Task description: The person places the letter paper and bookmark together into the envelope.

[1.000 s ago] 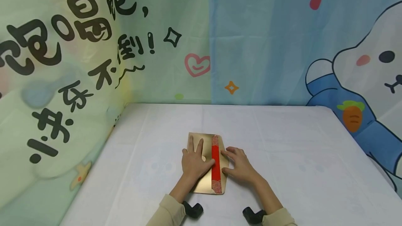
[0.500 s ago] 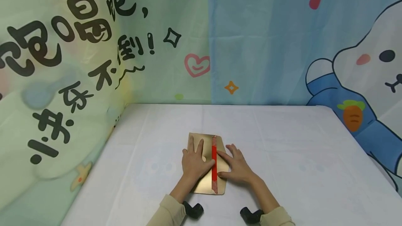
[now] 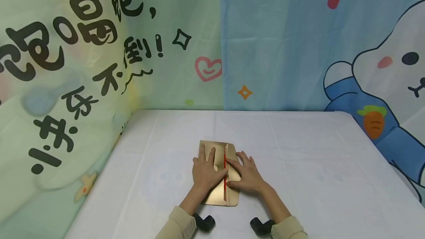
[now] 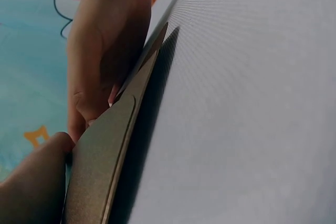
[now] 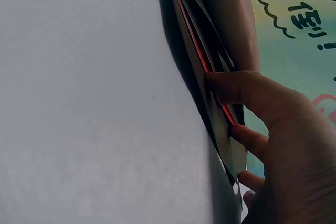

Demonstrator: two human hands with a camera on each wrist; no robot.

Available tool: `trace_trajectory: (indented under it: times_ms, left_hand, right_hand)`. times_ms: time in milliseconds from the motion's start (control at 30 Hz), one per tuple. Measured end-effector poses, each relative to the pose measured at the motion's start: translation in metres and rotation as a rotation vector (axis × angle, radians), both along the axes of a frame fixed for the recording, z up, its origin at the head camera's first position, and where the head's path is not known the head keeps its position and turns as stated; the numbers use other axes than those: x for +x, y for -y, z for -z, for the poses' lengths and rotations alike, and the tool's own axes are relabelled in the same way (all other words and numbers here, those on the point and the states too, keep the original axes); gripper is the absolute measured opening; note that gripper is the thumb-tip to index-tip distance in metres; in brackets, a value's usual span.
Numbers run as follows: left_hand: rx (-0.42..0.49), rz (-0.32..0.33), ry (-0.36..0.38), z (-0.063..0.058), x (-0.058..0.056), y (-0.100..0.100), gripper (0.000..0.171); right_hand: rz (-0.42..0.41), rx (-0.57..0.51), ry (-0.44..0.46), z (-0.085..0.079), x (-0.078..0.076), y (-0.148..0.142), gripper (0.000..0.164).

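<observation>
A gold paper envelope [image 3: 214,194], with a flap [image 3: 234,174] along its right side, lies on the white table. Between the flap's left edge and the rest of the envelope, a thin red strip [image 3: 225,186] shows. My left hand [image 3: 206,172] rests spread on the envelope's left part, thumb reaching the strip. From the right, my right hand [image 3: 249,174] touches the flap with thumb and index fingertip at its inner edge. In the right wrist view, the thumb [image 5: 233,85] presses beside the red strip [image 5: 194,40]. The left wrist view shows the envelope's side [image 4: 102,166] slightly raised over its shadow.
White cloth [image 3: 299,150] covers the table around the envelope. A printed curtain [image 3: 272,47] hangs behind and on the left. Dark wrist-worn pieces [image 3: 205,222] sit by both sleeves, close above the cloth.
My right hand has moved left with the flap, and the red strip has narrowed from a broad band to a thin line. My left hand has stayed put.
</observation>
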State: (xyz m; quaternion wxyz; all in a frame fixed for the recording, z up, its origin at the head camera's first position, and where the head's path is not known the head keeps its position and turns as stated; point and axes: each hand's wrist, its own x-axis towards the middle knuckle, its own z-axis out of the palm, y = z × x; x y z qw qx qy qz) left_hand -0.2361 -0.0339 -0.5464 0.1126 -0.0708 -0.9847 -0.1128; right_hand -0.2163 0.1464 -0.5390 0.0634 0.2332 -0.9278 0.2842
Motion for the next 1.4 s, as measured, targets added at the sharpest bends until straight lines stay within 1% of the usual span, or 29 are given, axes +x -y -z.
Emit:
trace_trajectory:
  times_ms: [133, 367, 500, 867, 1067, 1233, 1400]
  left_hand:
    - [0.001, 0.002, -0.006, -0.0003, 0.0008, -0.0001, 0.087]
    - [-0.035, -0.002, -0.003, 0.0000, 0.0006, -0.0004, 0.088]
    - [-0.039, -0.002, -0.010, -0.0008, 0.0002, -0.0001, 0.088]
    - [-0.008, -0.002, -0.010, -0.0015, 0.0016, 0.0001, 0.087]
    - [-0.005, 0.000, -0.023, -0.0018, 0.0015, 0.0000, 0.087]
    - [-0.001, 0.001, -0.026, -0.0009, 0.0012, -0.0008, 0.087]
    - [-0.015, 0.001, -0.040, -0.0008, 0.0022, -0.0014, 0.087]
  right_hand:
    - [0.009, 0.005, 0.005, 0.0008, 0.0002, 0.0011, 0.078]
    - [0.016, 0.009, 0.010, 0.0013, 0.0007, 0.0016, 0.078]
    - [0.017, 0.011, 0.013, 0.0009, 0.0004, 0.0016, 0.079]
    - [0.022, 0.012, 0.018, 0.0020, 0.0001, 0.0013, 0.081]
    - [0.023, 0.015, 0.012, 0.0011, 0.0001, 0.0019, 0.080]
    - [0.024, 0.008, 0.025, -0.0001, 0.0012, 0.0013, 0.080]
    - [0.022, -0.001, 0.041, -0.0024, 0.0027, 0.0007, 0.079]
